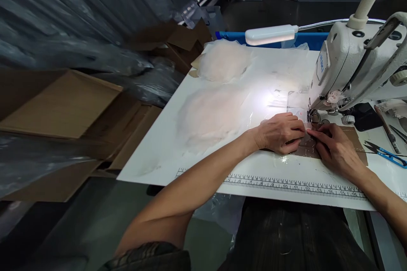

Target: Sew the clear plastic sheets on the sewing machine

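My left hand (282, 133) is curled, its fingers bunched on a thin see-through piece of material (297, 100) beside the sewing machine's needle area. My right hand (340, 148) lies opposite, index finger stretched toward the left fingertips and thumb apart below it. Both hands are just in front of the presser foot (310, 115) of the white sewing machine (345, 59). Under the hands a brown patch (352, 137) shows on the table. What the left fingertips pinch is partly hidden.
Two soft pale-pink piles (210, 114) lie on the white table (149, 159), which has a printed ruler (286, 184) along its front edge. Blue thread snips (386, 153) rest at the right. A lamp (271, 34) hangs over the back. Open cardboard boxes (63, 103) stand left.
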The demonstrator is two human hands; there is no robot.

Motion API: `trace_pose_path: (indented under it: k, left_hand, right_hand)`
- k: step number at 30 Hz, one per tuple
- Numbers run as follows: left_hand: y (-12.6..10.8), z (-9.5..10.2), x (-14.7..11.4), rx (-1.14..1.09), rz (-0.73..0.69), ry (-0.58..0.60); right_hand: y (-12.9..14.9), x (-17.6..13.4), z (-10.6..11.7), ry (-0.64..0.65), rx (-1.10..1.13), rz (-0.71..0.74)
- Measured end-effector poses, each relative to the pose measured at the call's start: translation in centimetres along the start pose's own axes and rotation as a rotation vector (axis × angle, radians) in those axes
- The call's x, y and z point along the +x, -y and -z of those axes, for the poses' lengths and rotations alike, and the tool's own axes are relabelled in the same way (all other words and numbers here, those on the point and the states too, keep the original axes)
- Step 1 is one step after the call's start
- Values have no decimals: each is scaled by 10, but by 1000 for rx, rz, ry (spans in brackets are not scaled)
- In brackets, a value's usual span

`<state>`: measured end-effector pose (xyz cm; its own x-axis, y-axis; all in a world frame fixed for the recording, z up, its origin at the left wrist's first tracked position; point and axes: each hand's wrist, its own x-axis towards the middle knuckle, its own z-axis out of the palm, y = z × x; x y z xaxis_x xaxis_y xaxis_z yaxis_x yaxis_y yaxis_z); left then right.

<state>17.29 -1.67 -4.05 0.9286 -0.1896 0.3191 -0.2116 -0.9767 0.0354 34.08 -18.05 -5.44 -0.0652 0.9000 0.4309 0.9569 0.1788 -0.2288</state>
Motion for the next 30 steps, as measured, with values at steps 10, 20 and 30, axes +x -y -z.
trace_pose_path:
  k: [10,20,30]
  left_hand:
    - [-2,-1,-1,12,-5,-99]
    - [-6,0,0,37,-7,-133]
    - [-7,7,2,112,-23,18]
  right_hand:
    - [-1,-1,1,44,27,-26]
    - [-1,0,1,41,25,-19]
    - [-2,-1,0,70,-42,-6]
